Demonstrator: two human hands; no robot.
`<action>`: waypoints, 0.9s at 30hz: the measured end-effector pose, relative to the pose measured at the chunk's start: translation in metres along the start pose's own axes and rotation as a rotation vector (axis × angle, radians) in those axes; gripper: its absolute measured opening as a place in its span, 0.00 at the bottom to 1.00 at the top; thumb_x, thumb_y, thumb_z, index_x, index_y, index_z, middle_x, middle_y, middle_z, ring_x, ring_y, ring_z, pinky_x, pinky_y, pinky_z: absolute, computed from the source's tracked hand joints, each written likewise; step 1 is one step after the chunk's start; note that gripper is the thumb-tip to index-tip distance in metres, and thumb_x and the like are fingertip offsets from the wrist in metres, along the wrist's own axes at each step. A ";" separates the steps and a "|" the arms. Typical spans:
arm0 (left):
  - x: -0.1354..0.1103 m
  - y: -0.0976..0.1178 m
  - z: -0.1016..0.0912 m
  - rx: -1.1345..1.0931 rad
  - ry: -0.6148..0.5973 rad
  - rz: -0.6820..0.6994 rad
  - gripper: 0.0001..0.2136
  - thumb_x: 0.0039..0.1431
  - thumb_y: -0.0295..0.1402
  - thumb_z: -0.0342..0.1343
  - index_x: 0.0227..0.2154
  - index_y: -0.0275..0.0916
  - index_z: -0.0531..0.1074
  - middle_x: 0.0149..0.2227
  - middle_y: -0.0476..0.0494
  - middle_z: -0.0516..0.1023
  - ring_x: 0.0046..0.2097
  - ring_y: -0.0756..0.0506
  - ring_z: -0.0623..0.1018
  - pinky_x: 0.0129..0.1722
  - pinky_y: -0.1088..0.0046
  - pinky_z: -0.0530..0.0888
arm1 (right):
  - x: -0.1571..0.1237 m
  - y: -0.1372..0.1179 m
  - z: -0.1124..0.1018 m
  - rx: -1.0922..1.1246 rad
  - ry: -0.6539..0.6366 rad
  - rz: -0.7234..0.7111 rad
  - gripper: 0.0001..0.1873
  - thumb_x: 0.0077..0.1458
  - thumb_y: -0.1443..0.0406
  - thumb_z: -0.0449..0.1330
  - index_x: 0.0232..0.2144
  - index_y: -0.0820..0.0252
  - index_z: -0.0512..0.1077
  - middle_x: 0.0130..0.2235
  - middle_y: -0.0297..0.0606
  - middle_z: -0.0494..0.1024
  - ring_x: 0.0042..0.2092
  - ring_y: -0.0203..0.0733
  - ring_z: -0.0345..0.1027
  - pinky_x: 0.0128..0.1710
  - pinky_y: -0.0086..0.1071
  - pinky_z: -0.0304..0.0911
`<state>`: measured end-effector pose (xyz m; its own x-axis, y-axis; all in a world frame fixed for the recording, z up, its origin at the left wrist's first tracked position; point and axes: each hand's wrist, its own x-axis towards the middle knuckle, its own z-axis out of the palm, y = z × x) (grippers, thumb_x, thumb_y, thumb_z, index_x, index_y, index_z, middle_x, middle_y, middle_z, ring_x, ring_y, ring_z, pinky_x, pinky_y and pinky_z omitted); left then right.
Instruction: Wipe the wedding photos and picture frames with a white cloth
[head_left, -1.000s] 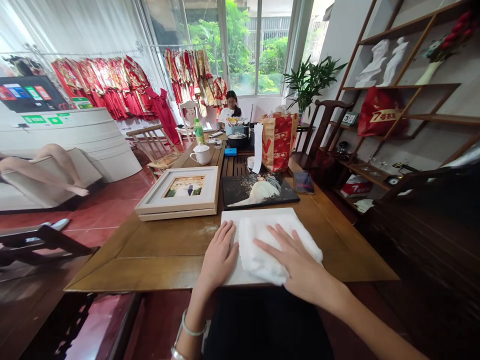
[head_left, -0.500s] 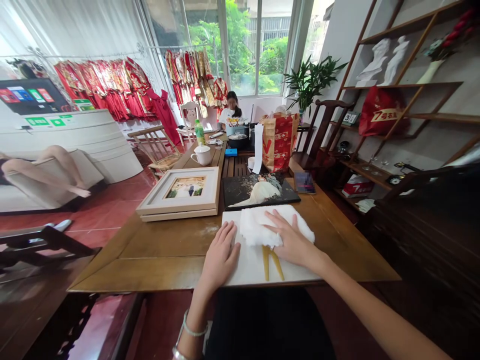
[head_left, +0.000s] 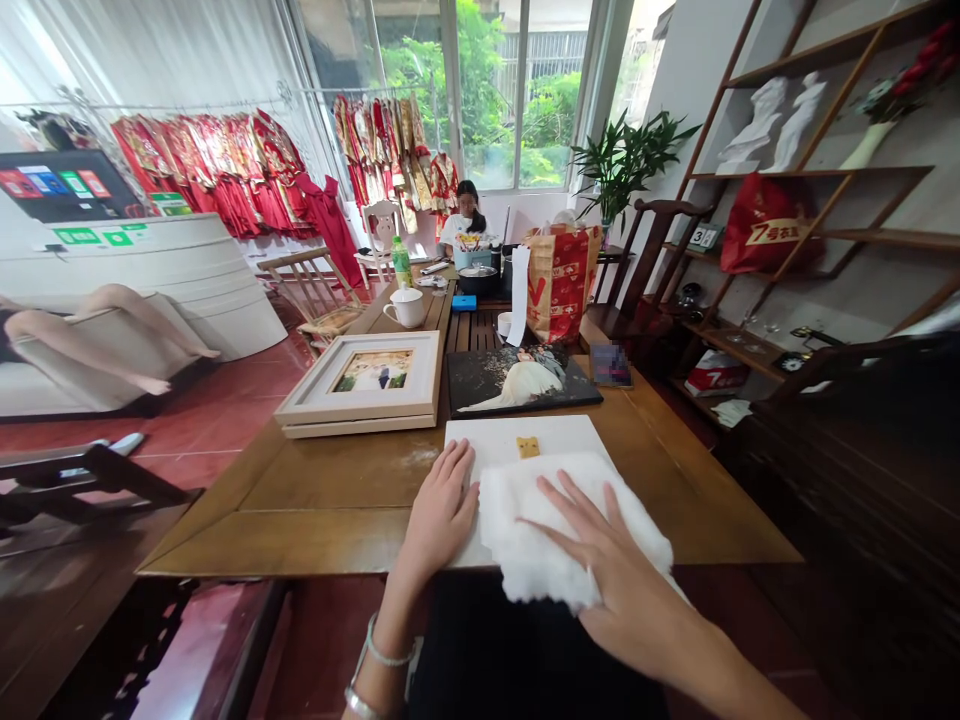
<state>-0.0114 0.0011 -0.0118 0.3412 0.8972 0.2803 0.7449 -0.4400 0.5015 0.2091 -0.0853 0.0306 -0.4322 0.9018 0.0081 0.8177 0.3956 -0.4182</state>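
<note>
A white panel (head_left: 559, 432) lies flat at the table's front edge, with a small gold-coloured piece (head_left: 528, 447) showing near its far side. My left hand (head_left: 442, 505) rests flat along the panel's left edge, fingers stretched out. Across the near part of the panel spreads a fluffy white cloth (head_left: 510, 535), hanging slightly past the table edge. My right hand (head_left: 600, 550) lies on top of it with fingers spread, pressing rather than grasping. The lower part of the gold piece is hidden under the cloth.
Beyond the panel lie a dark photo panel (head_left: 517, 382) and a phone (head_left: 611, 365). To the left are stacked light-framed pictures (head_left: 360, 375) and a white lidded cup (head_left: 405, 307). Farther back stand a paper bag (head_left: 562, 280) and a seated person (head_left: 466, 220).
My right hand has drawn the cloth toward me over the panel, uncovering the far end of the gold piece and covering its near legs. The left hand stays almost still.
</note>
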 end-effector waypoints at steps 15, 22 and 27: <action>0.000 -0.004 0.001 -0.031 0.023 0.030 0.21 0.63 0.33 0.45 0.58 0.38 0.60 0.63 0.38 0.60 0.65 0.40 0.55 0.62 0.53 0.57 | 0.088 0.047 -0.022 -0.125 0.029 0.041 0.37 0.46 0.69 0.56 0.60 0.46 0.57 0.66 0.44 0.48 0.66 0.57 0.33 0.57 0.66 0.24; -0.002 -0.006 0.001 -0.046 0.038 0.032 0.21 0.62 0.32 0.45 0.59 0.40 0.60 0.63 0.39 0.60 0.65 0.40 0.56 0.62 0.54 0.58 | 0.056 0.030 -0.015 -0.091 0.003 -0.079 0.39 0.40 0.72 0.54 0.57 0.46 0.63 0.67 0.38 0.48 0.67 0.54 0.31 0.60 0.61 0.23; -0.001 -0.003 0.001 -0.050 0.026 0.028 0.23 0.61 0.28 0.44 0.59 0.38 0.59 0.63 0.39 0.60 0.65 0.40 0.55 0.62 0.54 0.57 | -0.008 0.004 0.000 -0.055 -0.019 -0.120 0.45 0.38 0.73 0.55 0.60 0.39 0.55 0.68 0.31 0.39 0.67 0.53 0.27 0.60 0.61 0.20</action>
<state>-0.0135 0.0017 -0.0140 0.3464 0.8835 0.3155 0.7055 -0.4670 0.5331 0.2157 -0.0914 0.0284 -0.5353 0.8439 0.0375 0.7788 0.5102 -0.3651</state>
